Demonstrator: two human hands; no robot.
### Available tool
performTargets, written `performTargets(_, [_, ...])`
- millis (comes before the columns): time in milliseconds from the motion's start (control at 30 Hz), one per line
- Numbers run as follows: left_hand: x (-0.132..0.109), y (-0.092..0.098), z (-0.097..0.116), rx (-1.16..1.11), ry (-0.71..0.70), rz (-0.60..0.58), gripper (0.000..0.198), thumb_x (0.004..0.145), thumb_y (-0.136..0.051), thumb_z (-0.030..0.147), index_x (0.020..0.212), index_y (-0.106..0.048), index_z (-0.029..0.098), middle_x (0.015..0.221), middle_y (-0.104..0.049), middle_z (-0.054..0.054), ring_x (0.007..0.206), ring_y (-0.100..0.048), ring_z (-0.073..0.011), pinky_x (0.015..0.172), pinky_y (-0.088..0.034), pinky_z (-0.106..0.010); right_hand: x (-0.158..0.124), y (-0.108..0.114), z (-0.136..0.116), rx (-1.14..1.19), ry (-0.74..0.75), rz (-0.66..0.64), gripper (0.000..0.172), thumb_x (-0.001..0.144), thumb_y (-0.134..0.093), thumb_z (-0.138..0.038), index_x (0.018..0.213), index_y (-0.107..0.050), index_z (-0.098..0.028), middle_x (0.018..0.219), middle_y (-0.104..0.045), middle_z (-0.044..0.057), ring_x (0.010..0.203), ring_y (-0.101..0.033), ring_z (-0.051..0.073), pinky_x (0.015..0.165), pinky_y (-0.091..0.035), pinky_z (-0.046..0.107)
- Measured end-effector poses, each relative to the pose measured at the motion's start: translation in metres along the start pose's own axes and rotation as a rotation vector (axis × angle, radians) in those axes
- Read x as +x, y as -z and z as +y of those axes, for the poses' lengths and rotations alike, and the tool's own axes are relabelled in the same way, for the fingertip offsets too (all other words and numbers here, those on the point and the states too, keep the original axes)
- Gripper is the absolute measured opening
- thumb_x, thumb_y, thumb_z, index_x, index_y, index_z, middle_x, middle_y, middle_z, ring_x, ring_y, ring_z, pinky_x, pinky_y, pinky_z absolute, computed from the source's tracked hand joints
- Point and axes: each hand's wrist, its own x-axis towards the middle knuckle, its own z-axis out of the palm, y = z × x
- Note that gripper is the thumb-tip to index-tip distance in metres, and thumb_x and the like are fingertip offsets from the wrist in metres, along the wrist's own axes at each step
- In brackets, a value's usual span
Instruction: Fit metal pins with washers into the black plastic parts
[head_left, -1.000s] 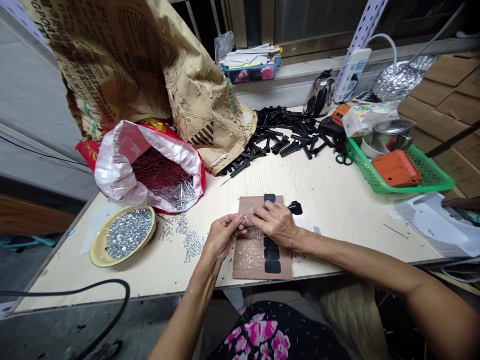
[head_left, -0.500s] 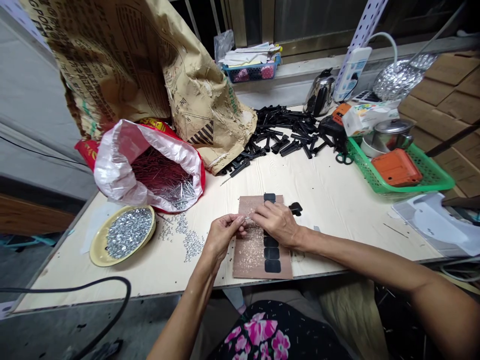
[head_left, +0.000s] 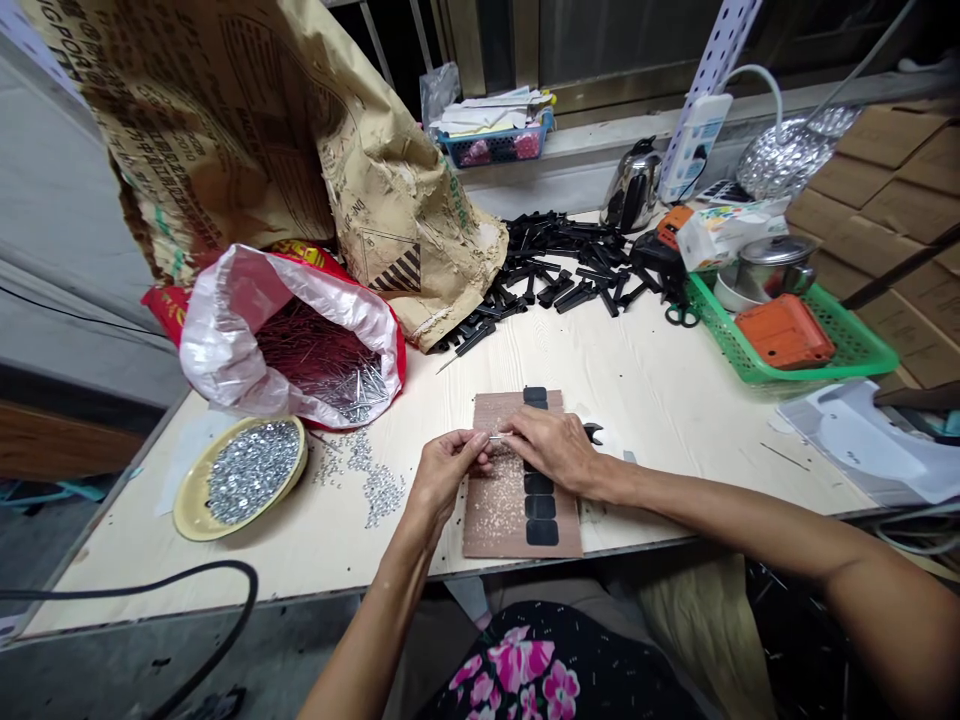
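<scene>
A thin metal pin (head_left: 496, 437) spans the small gap between my two hands, over a ribbed brown board (head_left: 495, 520). My left hand (head_left: 451, 465) is closed, thumb and forefinger pinching the pin's left end. Closed over the board's right side, my right hand (head_left: 553, 448) has its fingertips at the other end. A black plastic part (head_left: 592, 433) juts out behind the right hand; the rest of it is hidden, so I cannot tell whether it joins the pin. Black rounded pads (head_left: 541, 532) run in a column down the board, partly covered by the right hand.
To the left are a yellow bowl (head_left: 184, 500) of small metal pieces, scattered bits (head_left: 382, 495), and an open sack (head_left: 217, 340) of metal pins. Black plastic parts (head_left: 577, 265) are heaped at the back. A green basket (head_left: 862, 360) and white plastic tray (head_left: 847, 440) stand right.
The black part behind my right hand has turned and now shows a forked end. More of the pin shows between my fingertips. The whole view has shifted slightly.
</scene>
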Motion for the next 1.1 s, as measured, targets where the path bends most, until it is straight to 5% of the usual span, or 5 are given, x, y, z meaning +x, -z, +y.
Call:
performTargets(233, [0.001, 0.001, 0.0, 0.006, -0.005, -0.016, 0.031, 0.066, -0.076, 0.038, 0.073, -0.067, 0.009, 0.065, -0.064, -0.002, 0.052, -0.056, -0.0091, 0.055, -0.051, -0.023, -0.002, -0.008, 0.0, -0.159, 0.043, 0.014, 0.018, 0.095, -0.045, -0.028, 0.099, -0.057, -0.016, 0.093, -0.058, 0.005, 0.077, -0.054, 0.013, 0.057, -0.035, 0.022])
performTargets(367, [0.001, 0.002, 0.0, 0.032, -0.015, -0.027, 0.03, 0.067, -0.075, 0.037, 0.073, -0.066, 0.009, 0.065, -0.064, -0.002, 0.053, -0.056, -0.0089, 0.056, -0.051, -0.023, -0.002, -0.01, 0.001, -0.235, 0.082, 0.021, 0.022, 0.096, -0.041, -0.023, 0.083, -0.059, -0.016, 0.08, -0.058, 0.004, 0.074, -0.053, 0.014, 0.06, -0.036, 0.023])
performTargets(567, [0.002, 0.002, 0.002, 0.051, -0.006, -0.035, 0.03, 0.067, -0.075, 0.037, 0.073, -0.066, 0.009, 0.063, -0.064, -0.002, 0.053, -0.056, -0.009, 0.056, -0.05, -0.023, -0.004, -0.002, 0.0, -0.018, 0.03, -0.025, 0.017, 0.094, -0.045, -0.028, 0.101, -0.055, -0.016, 0.095, -0.057, 0.006, 0.078, -0.055, 0.013, 0.061, -0.04, 0.022])
performTargets(733, [0.004, 0.002, 0.003, 0.079, 0.01, -0.042, 0.032, 0.064, -0.077, 0.038, 0.073, -0.067, 0.009, 0.063, -0.065, -0.002, 0.054, -0.056, -0.0091, 0.056, -0.05, -0.022, -0.005, -0.003, 0.0, -0.146, 0.024, -0.053, 0.023, 0.096, -0.04, -0.026, 0.092, -0.061, -0.017, 0.083, -0.056, 0.004, 0.074, -0.054, 0.013, 0.058, -0.038, 0.022])
performTargets(1100, [0.0, -0.005, 0.003, 0.025, 0.041, -0.121, 0.037, 0.071, -0.071, 0.042, 0.09, -0.07, 0.01, 0.075, -0.068, -0.005, 0.063, -0.059, -0.0104, 0.066, -0.052, -0.025, -0.012, 0.005, 0.011, 0.062, -0.043, -0.01, 0.016, 0.092, -0.048, -0.025, 0.099, -0.061, -0.018, 0.09, -0.055, 0.004, 0.078, -0.054, 0.013, 0.065, -0.043, 0.024])
